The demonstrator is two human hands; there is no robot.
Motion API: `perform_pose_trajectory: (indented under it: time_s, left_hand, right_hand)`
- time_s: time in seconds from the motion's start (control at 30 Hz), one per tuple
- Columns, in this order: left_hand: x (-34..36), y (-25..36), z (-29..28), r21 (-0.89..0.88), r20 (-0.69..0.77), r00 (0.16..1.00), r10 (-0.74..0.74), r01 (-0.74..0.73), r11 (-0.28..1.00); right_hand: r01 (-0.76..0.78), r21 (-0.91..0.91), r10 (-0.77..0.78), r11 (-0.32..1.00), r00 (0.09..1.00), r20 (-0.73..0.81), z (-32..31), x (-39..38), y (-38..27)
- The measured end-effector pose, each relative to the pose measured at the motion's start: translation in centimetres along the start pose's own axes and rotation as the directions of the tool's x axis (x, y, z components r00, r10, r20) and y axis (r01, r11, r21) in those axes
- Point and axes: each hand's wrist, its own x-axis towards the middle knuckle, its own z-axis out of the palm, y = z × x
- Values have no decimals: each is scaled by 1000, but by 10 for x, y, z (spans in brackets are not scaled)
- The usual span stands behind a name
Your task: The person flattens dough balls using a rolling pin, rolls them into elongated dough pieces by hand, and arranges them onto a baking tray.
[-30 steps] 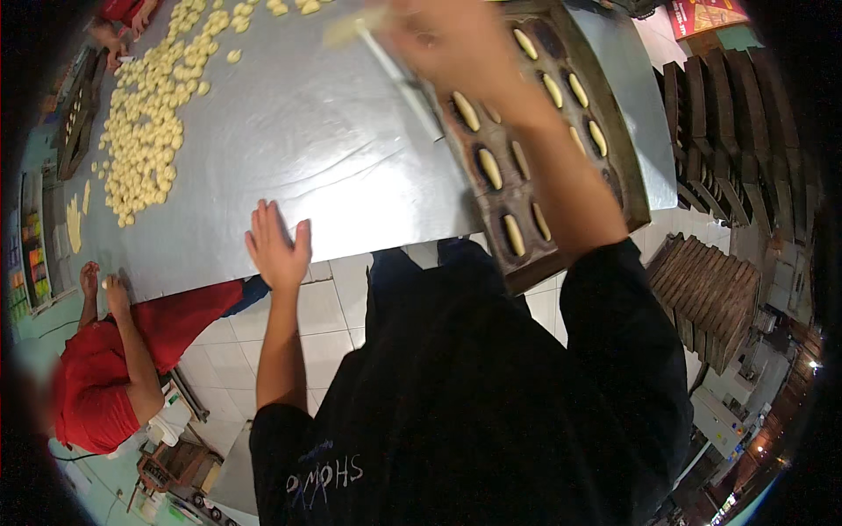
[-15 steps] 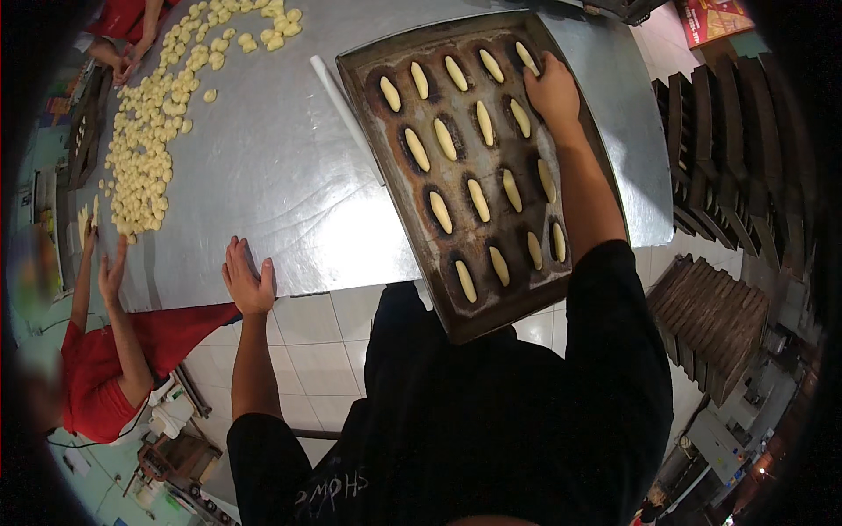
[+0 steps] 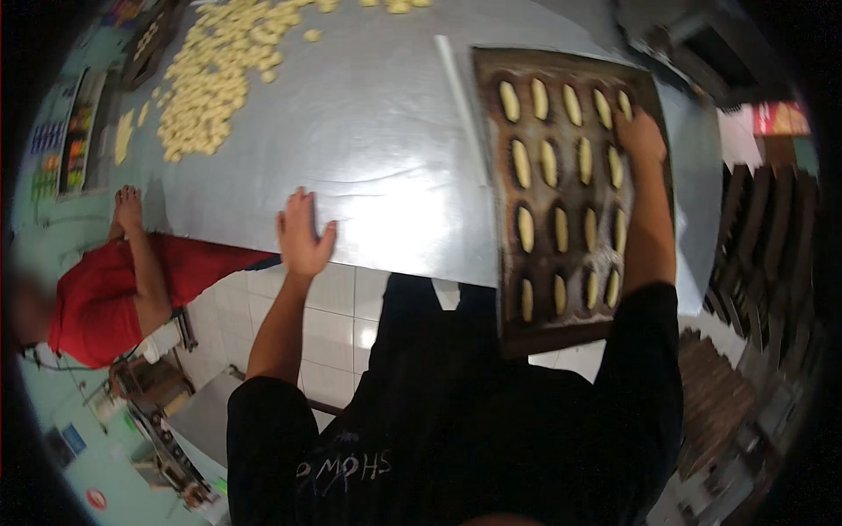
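My left hand (image 3: 303, 237) lies flat, fingers spread, on the near edge of the steel table (image 3: 368, 149). My right hand (image 3: 641, 138) rests on the far right part of a dark baking tray (image 3: 491, 175) that lies on the table and juts over its near edge. The tray holds several rows of pale oval dough pieces (image 3: 561, 228). Whether the right hand grips the tray or just presses on it is unclear.
A heap of small yellow dough pieces (image 3: 215, 79) covers the table's far left. A person in a red shirt (image 3: 105, 298) leans on the table's left edge. Stacks of dark trays (image 3: 772, 254) stand at the right. White tiled floor (image 3: 338, 324) lies below.
The tray has come down from its lifted, tilted pose and slid right along the table. My right hand went with it; my left hand stayed on the table edge.
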Motion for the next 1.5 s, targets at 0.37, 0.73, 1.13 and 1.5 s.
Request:
perform_pose_trajectory:
  time_s: [0.37, 0.73, 1.13, 1.5]
  left_hand:
    - [165, -75, 10, -377, -269, 961, -61, -47, 925]
    - [225, -42, -30, -574, -11, 986, 166, -142, 807]
    - [104, -18, -1, -551, -5, 841, 540, -453, 700]
    - [162, 8, 24, -39, 49, 924, 378, -376, 926]
  right_hand:
    - [178, 921, -855, 348, 463, 233, -37, -205, -183]
    - [189, 307, -165, 933, 981, -102, 51, -245, -217]
    - [661, 238, -672, 712, 739, -45, 45, -303, -234]
    - [446, -2, -394, 895, 791, -468, 79, -217, -292]
